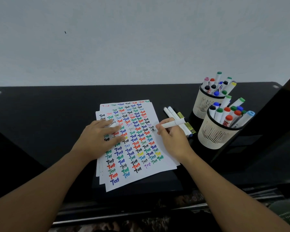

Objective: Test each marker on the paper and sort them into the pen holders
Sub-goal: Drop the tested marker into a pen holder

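Observation:
A stack of white paper (164,163) covered with the word "Test" in several colours lies on the black table. My right hand (172,139) grips a white marker (173,123), its tip down on the paper's right side by a black scribble (153,130). My left hand (99,138) rests on the paper's left part, fingers laid flat, with a white cap (113,125) showing under the fingers. Loose markers (170,113) lie on the table just right of the paper. Two cream pen holders, a far one (202,104) and a near one (213,136), stand at the right, both full of markers.
The black table (49,114) runs to a pale wall at the back. A dark slanted post (258,128) rises right beside the near holder. Below the table's front edge, a shelf and patterned floor show.

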